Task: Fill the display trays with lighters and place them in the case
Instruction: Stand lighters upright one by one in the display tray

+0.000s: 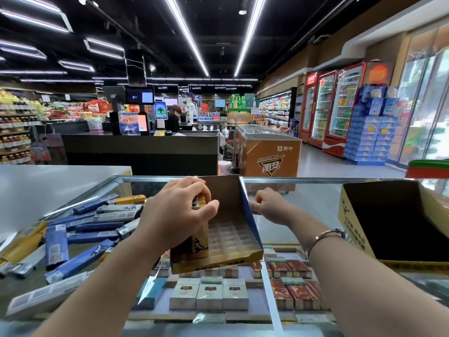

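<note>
The display tray (233, 229), one brown cardboard unit with a gridded floor and blue-edged side, sat on the glass bench (303, 198). Left hand (179, 212) fingers pinched gold lighters (200, 239) standing in its left corner; the count was unclear. Right hand (268, 205) fingers were curled against the tray's right wall.

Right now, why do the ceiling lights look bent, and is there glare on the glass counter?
Head view: the wide-angle lens bows the ceiling light strips outward; pale reflections streak the glass counter, washing out its left part; the left hand and display tray are sharp, the far shelves softer.
</note>
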